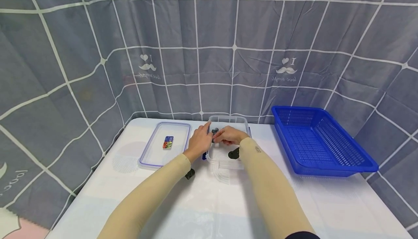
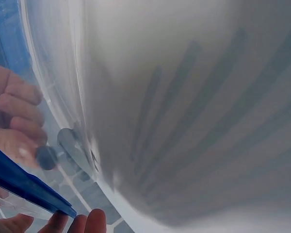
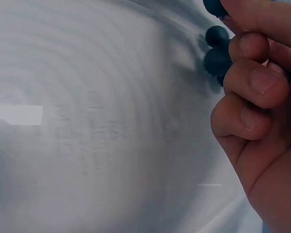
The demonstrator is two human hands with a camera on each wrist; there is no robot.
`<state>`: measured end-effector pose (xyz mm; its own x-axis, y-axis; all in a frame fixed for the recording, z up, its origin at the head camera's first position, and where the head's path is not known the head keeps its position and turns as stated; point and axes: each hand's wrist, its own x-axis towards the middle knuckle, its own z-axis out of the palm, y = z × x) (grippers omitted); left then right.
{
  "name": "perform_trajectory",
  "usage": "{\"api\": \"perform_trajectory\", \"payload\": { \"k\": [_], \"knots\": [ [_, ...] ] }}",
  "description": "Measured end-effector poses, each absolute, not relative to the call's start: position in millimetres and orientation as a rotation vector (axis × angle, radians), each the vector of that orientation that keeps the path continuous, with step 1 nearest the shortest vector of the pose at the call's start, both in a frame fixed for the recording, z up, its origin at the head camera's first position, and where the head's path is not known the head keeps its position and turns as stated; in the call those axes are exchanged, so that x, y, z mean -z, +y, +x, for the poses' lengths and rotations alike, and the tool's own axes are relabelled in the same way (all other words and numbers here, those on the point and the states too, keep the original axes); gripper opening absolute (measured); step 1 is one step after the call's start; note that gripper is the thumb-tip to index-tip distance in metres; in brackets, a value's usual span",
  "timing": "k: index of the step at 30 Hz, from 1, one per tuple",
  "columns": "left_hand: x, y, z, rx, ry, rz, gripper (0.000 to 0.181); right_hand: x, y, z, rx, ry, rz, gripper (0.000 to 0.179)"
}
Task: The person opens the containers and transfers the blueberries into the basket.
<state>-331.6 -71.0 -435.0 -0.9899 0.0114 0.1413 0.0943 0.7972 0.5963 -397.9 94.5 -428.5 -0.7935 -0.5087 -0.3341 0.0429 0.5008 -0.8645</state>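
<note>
A clear plastic box (image 1: pixel 225 163) stands on the table, with my left hand (image 1: pixel 200 141) at its left wall, gripping it beside a blue latch (image 2: pixel 31 187). Inside the box, near that wall, my right hand (image 1: pixel 230 135) pinches a small dark round piece (image 3: pixel 215 7) between thumb and finger. More dark rounded pieces (image 3: pixel 217 60) lie clustered right by the fingers. Through the clear wall, the left wrist view also shows the right hand (image 2: pixel 17 109). Its palm side is mostly hidden in the head view.
Left of the box lies a clear lid (image 1: pixel 153 152) with a lilac-blue seal and a colourful label (image 1: pixel 168 142). A large blue perforated basket (image 1: pixel 330 168) sits at the right. Behind the table hangs a grey curtain (image 1: pixel 215 68) with white grid lines.
</note>
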Motion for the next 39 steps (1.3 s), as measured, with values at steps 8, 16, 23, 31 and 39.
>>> {"api": "perform_trajectory", "payload": {
  "k": [8, 16, 23, 31, 39],
  "knots": [
    [432.2, -70.2, -330.4, 0.979, -2.858, -0.072, 0.056, 404.9, 103.9, -401.3, 1.287, 2.164, -0.438, 0.029],
    [431.2, -71.0, -330.4, 0.976, -2.862, -0.069, 0.056, 373.9, 116.1, -400.3, 1.243, 2.21, -0.552, 0.038],
    [431.9, -71.7, -329.9, 0.982, -2.857, -0.08, 0.056, 349.7, 134.2, -397.5, 1.232, 2.283, -0.617, 0.031],
    [432.8, -72.4, -327.8, 1.031, -2.847, -0.1, 0.056, 330.8, 170.4, -397.0, 1.307, 2.283, -0.6, 0.037],
    [435.3, -72.0, -327.0, 1.017, -2.842, -0.106, 0.055, 320.4, 212.3, -393.9, 1.377, 2.288, -0.522, 0.043]
  ]
}}
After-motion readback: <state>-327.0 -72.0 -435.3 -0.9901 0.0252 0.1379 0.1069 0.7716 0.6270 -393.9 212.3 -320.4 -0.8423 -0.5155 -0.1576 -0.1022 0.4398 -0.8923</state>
